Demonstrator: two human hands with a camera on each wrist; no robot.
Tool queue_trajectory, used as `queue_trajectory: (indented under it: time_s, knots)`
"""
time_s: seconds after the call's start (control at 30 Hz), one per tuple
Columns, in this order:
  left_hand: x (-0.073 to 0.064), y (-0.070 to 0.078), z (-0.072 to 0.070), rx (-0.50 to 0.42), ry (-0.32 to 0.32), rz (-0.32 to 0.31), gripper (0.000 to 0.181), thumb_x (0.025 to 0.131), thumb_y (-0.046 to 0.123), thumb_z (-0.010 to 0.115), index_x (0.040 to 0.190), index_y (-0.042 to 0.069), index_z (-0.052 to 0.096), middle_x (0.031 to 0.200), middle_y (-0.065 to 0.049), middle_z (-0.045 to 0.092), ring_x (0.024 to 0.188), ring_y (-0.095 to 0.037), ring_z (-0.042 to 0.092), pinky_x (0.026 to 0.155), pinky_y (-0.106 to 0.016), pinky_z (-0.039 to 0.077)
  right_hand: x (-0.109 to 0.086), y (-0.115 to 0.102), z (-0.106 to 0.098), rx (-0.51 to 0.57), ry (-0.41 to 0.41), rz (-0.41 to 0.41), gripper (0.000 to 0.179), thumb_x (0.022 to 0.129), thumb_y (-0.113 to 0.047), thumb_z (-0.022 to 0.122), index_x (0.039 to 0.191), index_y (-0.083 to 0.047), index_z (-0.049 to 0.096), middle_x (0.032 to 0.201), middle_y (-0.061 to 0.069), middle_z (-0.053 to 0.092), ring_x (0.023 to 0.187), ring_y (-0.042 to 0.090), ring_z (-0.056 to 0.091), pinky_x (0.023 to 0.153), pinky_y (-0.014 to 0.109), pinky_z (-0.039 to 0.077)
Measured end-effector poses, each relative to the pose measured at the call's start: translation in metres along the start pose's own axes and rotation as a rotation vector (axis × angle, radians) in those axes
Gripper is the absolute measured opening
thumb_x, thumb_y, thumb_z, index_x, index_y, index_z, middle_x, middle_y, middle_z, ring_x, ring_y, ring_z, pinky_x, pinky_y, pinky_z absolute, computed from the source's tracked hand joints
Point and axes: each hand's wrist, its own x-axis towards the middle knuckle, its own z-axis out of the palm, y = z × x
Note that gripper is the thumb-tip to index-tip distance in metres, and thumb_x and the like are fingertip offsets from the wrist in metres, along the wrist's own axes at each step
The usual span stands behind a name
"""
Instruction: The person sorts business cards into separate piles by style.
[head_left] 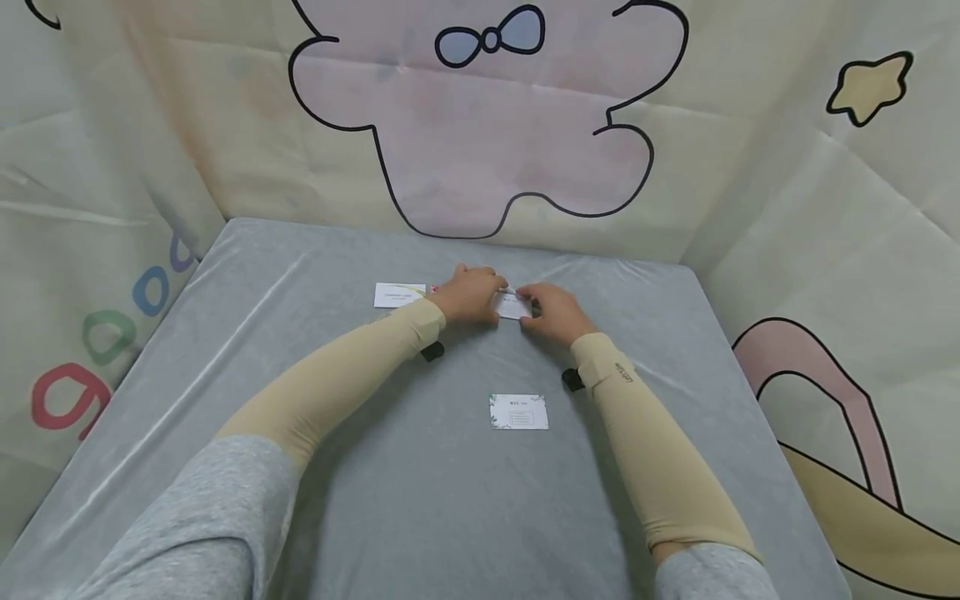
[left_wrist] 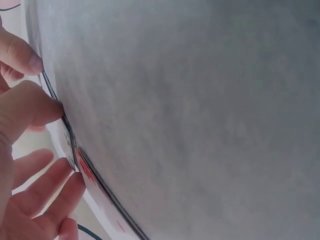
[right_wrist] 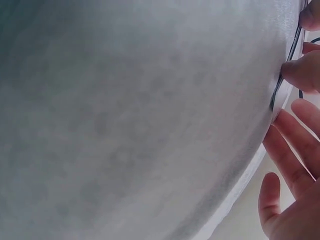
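Note:
In the head view a white business card (head_left: 513, 306) lies between the two hands, low over the grey cloth. My left hand (head_left: 471, 296) grips its left part, the thumb at the near edge and the fingers toward the far side. At its right end, my right hand (head_left: 555, 315) pinches the same card between thumb and fingers. From the left wrist, the card (left_wrist: 68, 127) appears nearly edge-on, as a thin dark line, with the left thumb against it. A red-marked card (left_wrist: 102, 192) lies beside it, mostly covered by the left hand in the head view.
Another white card (head_left: 397, 294) rests at the left end of the row. Nearer the body lies a card with leafy corners (head_left: 519, 412). Grey cloth covers the table (head_left: 420, 500), and printed curtains (head_left: 480, 150) stand behind it and at both sides.

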Motion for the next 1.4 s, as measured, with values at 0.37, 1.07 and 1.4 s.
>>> queue_trajectory:
  time_s: [0.37, 1.07, 1.4]
  knots:
    - [-0.001, 0.003, 0.002, -0.053, 0.018, -0.020, 0.070, 0.089, 0.031, 0.089, 0.150, 0.010, 0.062, 0.145, -0.011, 0.066, 0.132, -0.025, 0.060, 0.107, -0.050, 0.039, -0.003, 0.002, 0.001, -0.002, 0.014, -0.015, 0.057, 0.098, -0.022, 0.077, 0.152, -0.010, 0.060, 0.152, 0.015, 0.063, 0.137, 0.034, 0.062, 0.121, 0.064, 0.037]
    - [-0.039, 0.029, 0.017, 0.074, 0.115, 0.137, 0.069, 0.094, 0.042, 0.081, 0.152, 0.013, 0.060, 0.146, -0.009, 0.064, 0.137, -0.031, 0.057, 0.112, -0.052, 0.042, -0.050, 0.010, -0.004, -0.001, 0.032, -0.032, 0.076, 0.096, -0.032, 0.080, 0.162, -0.012, 0.047, 0.161, 0.013, 0.057, 0.137, 0.034, 0.062, 0.111, 0.061, 0.031]
    - [-0.125, 0.066, 0.037, -0.037, -0.047, 0.228, 0.076, 0.085, 0.052, 0.089, 0.145, 0.010, 0.066, 0.122, -0.002, 0.070, 0.109, -0.018, 0.064, 0.102, -0.035, 0.053, -0.142, -0.014, 0.008, -0.010, -0.039, -0.235, 0.081, 0.081, -0.043, 0.096, 0.150, -0.016, 0.064, 0.137, 0.000, 0.074, 0.133, 0.023, 0.066, 0.105, 0.056, 0.031]
